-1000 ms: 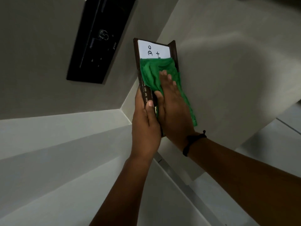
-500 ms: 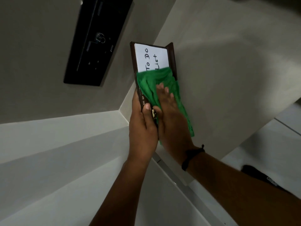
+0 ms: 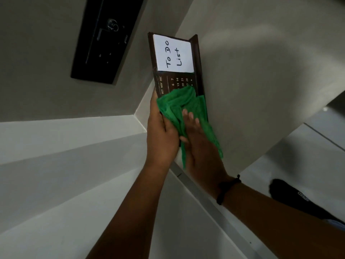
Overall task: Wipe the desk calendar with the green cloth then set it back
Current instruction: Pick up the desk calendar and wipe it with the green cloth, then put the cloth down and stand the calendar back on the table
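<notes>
The desk calendar (image 3: 162, 79) is a dark brown board with month names, date numbers and a white "To Do List" note on its upper part. My left hand (image 3: 161, 135) grips its lower left edge and holds it up in the air. My right hand (image 3: 200, 146) presses the crumpled green cloth (image 3: 179, 107) flat against the calendar's lower half. The cloth hides the lower dates, and its loose end hangs down past my right palm.
A black wall panel (image 3: 104, 40) hangs on the grey wall at the upper left. A pale ledge (image 3: 74, 135) runs below it. A dark shoe (image 3: 291, 195) shows on the light floor at the lower right.
My right hand has slid the green cloth down the calendar face toward me. The whole note and the top rows of dates are now uncovered. My left hand keeps its grip.
</notes>
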